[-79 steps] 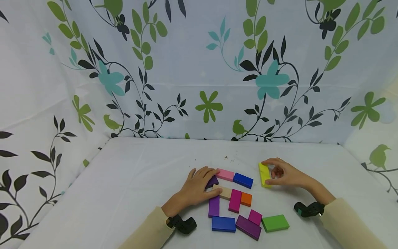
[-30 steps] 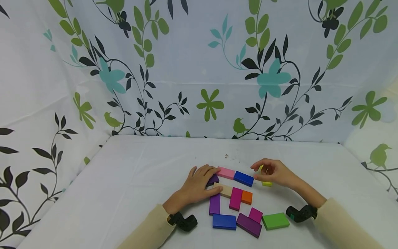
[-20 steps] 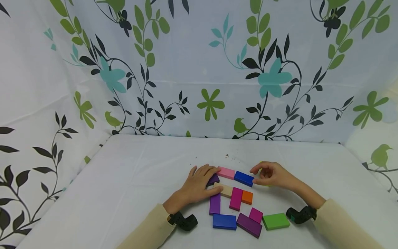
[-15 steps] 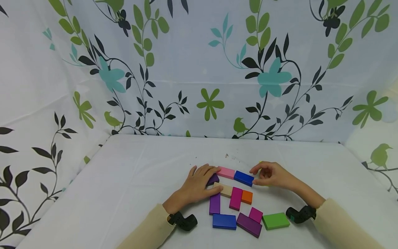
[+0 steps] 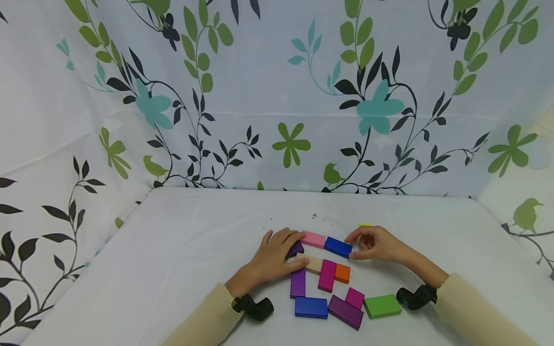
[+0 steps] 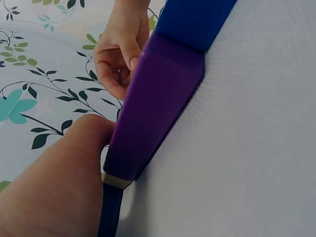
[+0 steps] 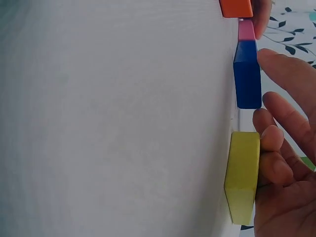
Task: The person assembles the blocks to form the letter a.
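In the head view my left hand (image 5: pixel 271 257) rests over a dark purple block (image 5: pixel 294 249). Its fingertips reach a pink block (image 5: pixel 313 240) and its thumb lies on a beige block (image 5: pixel 313 265). My right hand (image 5: pixel 381 244) has curved fingers at the right end of a blue block (image 5: pixel 338 247), with index finger and thumb on opposite sides of that end, pinching it. Close under the palm lies a yellow block (image 7: pixel 242 173), mostly hidden by the hand in the head view. The blue block meets the pink one end to end.
Nearer the body lie a violet block (image 5: pixel 297 283), a magenta block (image 5: pixel 327 276), an orange block (image 5: pixel 343 273), a larger blue block (image 5: pixel 311 308), a plum block (image 5: pixel 346 311), a small magenta block (image 5: pixel 355 298) and a green block (image 5: pixel 383 306), on a white cloth (image 5: pixel 173 269).
My right hand has let go of the yellow block and moved left to the blue block's end, now covering much of the yellow one. My left hand stays in place.
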The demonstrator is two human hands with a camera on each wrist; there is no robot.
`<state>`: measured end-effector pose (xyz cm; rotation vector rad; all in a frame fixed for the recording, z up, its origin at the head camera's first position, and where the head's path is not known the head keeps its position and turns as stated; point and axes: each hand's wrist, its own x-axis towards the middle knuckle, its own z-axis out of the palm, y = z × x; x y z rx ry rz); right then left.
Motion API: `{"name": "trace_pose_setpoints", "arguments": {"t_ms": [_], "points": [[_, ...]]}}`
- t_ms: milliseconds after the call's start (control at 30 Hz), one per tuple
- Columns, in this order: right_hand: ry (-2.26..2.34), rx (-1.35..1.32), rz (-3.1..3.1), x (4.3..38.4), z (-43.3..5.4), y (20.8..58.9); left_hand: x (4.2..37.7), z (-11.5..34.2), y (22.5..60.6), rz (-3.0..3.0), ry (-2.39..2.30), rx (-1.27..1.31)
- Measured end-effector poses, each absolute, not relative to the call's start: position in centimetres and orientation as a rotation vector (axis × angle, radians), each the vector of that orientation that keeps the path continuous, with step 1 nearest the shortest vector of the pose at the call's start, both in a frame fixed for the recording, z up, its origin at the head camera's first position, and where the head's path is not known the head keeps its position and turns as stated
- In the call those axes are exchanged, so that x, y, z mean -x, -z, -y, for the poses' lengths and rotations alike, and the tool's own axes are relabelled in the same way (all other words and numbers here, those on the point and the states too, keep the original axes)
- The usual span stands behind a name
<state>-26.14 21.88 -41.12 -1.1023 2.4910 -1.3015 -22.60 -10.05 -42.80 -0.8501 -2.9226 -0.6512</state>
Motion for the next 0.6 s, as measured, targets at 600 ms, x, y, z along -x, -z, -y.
{"name": "trace_pose_setpoints", "arguments": {"t_ms": [600], "points": [[1.221, 1.069, -2.615, 25.54, -21.06, 40.92, 22.65, 10.05, 42.8, 2.904, 0.686, 0.866]]}}
